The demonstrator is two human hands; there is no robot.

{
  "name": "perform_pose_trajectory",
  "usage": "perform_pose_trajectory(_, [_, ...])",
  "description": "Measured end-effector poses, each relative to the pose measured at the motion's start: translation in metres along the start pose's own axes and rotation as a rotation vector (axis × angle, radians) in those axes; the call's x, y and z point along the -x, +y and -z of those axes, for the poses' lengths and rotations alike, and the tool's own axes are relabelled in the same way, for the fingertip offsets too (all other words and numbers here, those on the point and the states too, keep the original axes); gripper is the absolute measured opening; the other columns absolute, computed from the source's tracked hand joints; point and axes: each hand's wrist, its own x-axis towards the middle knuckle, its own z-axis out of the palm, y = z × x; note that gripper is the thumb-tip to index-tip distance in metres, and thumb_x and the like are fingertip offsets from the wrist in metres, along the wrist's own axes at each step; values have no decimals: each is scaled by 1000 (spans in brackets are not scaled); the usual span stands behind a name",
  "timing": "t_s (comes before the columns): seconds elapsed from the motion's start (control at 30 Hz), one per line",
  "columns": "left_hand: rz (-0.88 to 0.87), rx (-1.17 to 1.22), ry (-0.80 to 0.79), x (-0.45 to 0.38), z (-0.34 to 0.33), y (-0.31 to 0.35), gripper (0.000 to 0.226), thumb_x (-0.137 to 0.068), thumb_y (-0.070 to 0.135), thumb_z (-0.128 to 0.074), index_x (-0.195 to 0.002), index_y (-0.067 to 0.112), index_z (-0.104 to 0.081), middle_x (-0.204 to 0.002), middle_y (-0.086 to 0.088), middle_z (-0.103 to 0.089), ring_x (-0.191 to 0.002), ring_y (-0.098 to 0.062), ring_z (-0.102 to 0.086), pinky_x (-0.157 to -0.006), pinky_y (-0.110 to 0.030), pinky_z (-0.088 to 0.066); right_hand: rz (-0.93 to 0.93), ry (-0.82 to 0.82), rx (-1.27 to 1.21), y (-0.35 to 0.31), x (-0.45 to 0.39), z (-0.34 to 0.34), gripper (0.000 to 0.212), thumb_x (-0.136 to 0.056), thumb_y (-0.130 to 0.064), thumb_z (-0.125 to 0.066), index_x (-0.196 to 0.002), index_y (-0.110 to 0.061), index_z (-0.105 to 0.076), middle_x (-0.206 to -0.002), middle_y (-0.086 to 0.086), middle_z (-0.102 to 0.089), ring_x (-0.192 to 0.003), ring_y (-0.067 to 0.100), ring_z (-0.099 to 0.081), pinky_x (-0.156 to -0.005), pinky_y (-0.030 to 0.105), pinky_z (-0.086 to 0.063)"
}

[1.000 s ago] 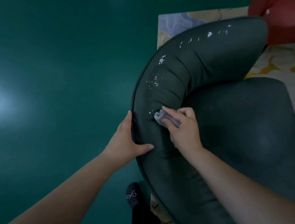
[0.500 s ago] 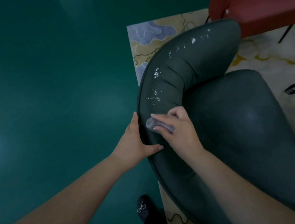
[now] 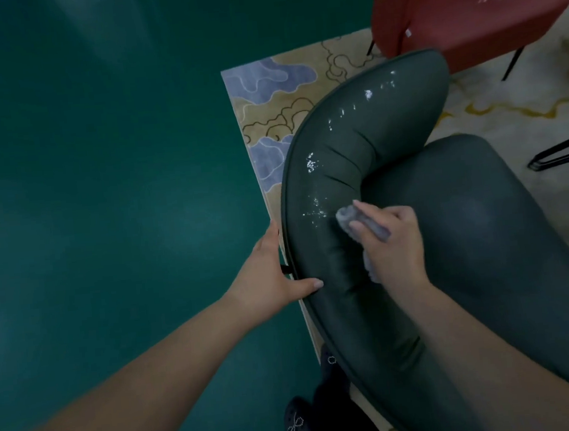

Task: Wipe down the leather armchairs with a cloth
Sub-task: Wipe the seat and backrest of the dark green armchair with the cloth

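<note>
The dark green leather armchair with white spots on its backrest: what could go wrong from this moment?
1. The small grey cloth is bunched in the right hand, so it may smear the white wet spots instead of lifting them.
2. More spots sit farther along the dark green leather armchair backrest and could be missed.
3. The left hand only rests on the outer edge; a hard wipe may shift the chair on the patterned rug.
</note>
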Motion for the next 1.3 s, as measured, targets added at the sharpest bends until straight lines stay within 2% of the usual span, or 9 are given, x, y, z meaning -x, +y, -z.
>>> perform_pose_trajectory(0.13, [-9, -22, -26, -12, 2, 0, 113, -59, 40, -88, -147, 35, -16, -118, 21, -35, -104, -4, -53, -73, 1, -38, 323, -261, 165, -13, 0, -29, 39, -78, -12, -77, -113, -25, -70, -101, 0, -38, -88, 1, -47, -86, 3, -36])
perform_pose_trajectory(0.23, [-19, -22, -20, -19, 3, 1, 109, -59, 39, -89, -143, 40, -20, -106, 33, -36, -95, 7, -52, -71, 5, -35, 168, -143, 100, -17, -30, -35, 35, -82, -6, -72, -117, -13, -68, -103, 5, -37, -87, -10, -47, -85, 0, -36])
perform_pose_trajectory(0.33, [-13, -24, -31, -26, 5, 1, 108, -59, 37, -89, -139, 48, -17, -107, 40, -35, -96, 14, -49, -76, 6, -32, 0, -70, 34, -13, -43, -30, 30, -85, -17, -71, -114, -25, -69, -102, 0, -40, -84, -10, -50, -81, 8, -45])
perform_pose_trajectory(0.47, [8, -52, -72, -38, 13, 8, 125, -60, 43, -87, -153, 23, -6, -145, 11, -32, -126, 4, -33, -97, -3, -23, 243, -215, 106, -11, -28, -38, 39, -76, -14, -78, -112, -27, -70, -97, -3, -39, -89, -5, -47, -84, 2, -35])
perform_pose_trajectory(0.63, [-16, -80, -38, -53, 15, 11, 116, -58, 38, -89, -147, 32, -15, -112, 33, -32, -91, 29, -33, -75, 12, -22, 48, -149, 61, -12, -73, -40, 36, -80, -18, -75, -114, -27, -69, -100, -3, -40, -92, 3, -49, -87, -1, -33])
perform_pose_trajectory(0.8, [41, -103, -74, -59, 18, 16, 128, -60, 44, -87, -154, 16, -5, -154, 7, -24, -135, 1, -25, -102, -4, -19, 358, -298, 122, -8, -42, -38, 43, -73, -12, -81, -112, -26, -70, -98, -2, -41, -87, 5, -50, -85, 9, -42])
perform_pose_trajectory(0.97, [-22, -139, -28, -67, 22, 21, 118, -60, 38, -88, -150, 28, -13, -120, 24, -29, -100, 33, -19, -80, 14, -13, 164, -68, 56, -13, -91, -38, 36, -78, -13, -77, -113, -19, -70, -100, 3, -39, -91, 13, -50, -89, 3, -36])
perform_pose_trajectory(1.17, [-7, -153, -37, -82, 27, 26, 120, -60, 40, -88, -152, 22, -14, -136, 11, -38, -115, 5, -35, -89, 2, -24, 342, -233, 182, -25, -106, -66, 38, -77, -26, -77, -114, -26, -70, -101, 1, -40, -96, 18, -50, -90, 22, -44])
perform_pose_trajectory(1.3, [-63, -150, -50, -99, 35, 26, 114, -61, 35, -88, -150, 21, -19, -117, 15, -32, -95, 24, -24, -73, 14, -16, 67, -31, 97, -4, -113, -53, 33, -82, -22, -74, -114, -24, -69, -103, -1, -40, -97, 18, -53, -94, 19, -44])
